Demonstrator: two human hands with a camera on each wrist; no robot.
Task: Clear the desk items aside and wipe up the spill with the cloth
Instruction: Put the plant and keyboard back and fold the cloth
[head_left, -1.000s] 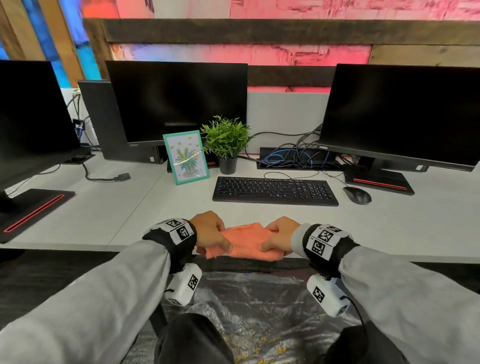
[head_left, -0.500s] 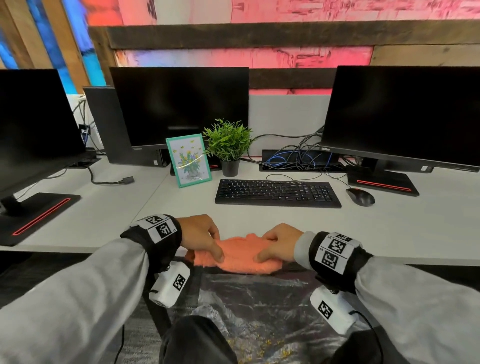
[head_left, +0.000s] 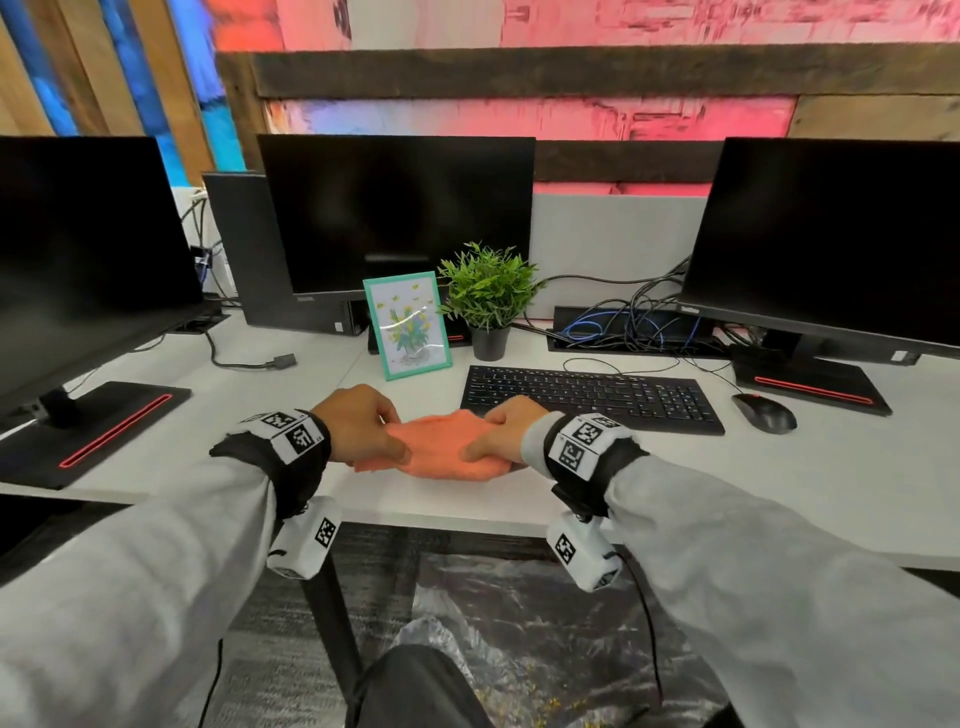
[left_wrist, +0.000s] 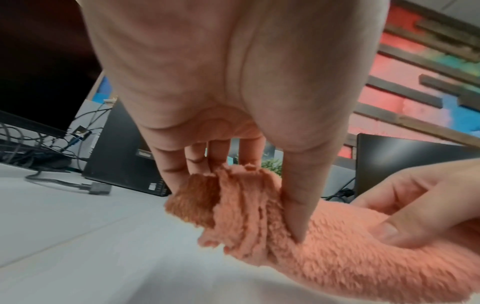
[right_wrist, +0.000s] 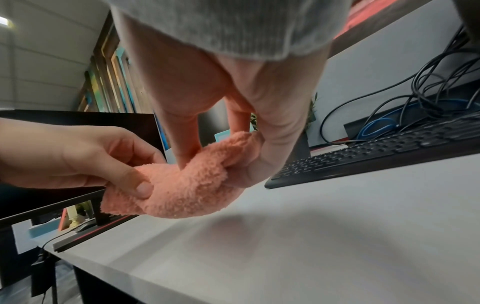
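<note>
Desk: white top, seen from the front edge. Three dark monitors stand along the rear: left, centre, right. Black keyboard lies right of centre, long axis parallel w/ the desk's front edge. Potted plant and teal picture frame stand side by side in front of the centre monitor, frame tilted back. Black mouse lies just right of the keyboard.

Cloth: orange, fluffy, bunched into a thick roll. Long axis runs left-right, approx. parallel w/ the desk edge. Position: held above the front part of the desk, near the keyboard's left end; its mid section sags toward the top.

Left hand: thumb and curled fingers pinch the cloth's left end, where folded layers show edge-on in the left wrist view. Right hand: thumb and fingers pinch the right end. Both grips narrow, closed on fabric.
</note>
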